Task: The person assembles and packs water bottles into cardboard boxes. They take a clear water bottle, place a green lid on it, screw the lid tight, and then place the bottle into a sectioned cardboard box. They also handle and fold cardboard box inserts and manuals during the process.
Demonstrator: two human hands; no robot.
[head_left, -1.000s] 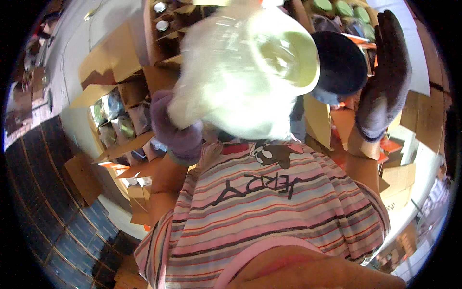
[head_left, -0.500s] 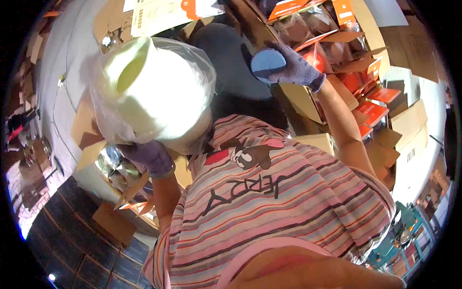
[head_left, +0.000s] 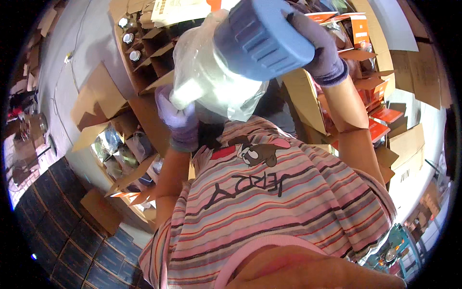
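My right hand [head_left: 321, 50], in a purple-grey glove, grips a large blue ribbed lid [head_left: 264, 45] by its right side. The lid is against or just in front of a white pitcher [head_left: 204, 58] wrapped in a clear plastic bag [head_left: 240, 108]; I cannot tell whether they touch. Gloved the same way, my left hand [head_left: 177, 115] is closed on a bright white part sticking out of the pitcher, which looks like its handle. The pitcher is tilted, and its mouth is hidden behind the lid.
A divided carton [head_left: 151, 62] with white-capped bottles stands at the far left. Nearer, another open carton [head_left: 120, 149] holds wrapped items. On the right, a large carton [head_left: 308, 101] contains orange-and-brown boxes. Dark stacked boxes [head_left: 62, 212] fill the lower left.
The pitcher has moved right and turned, so its mouth no longer shows. My right hand has brought the lid up close to it. My left hand has risen with the pitcher.
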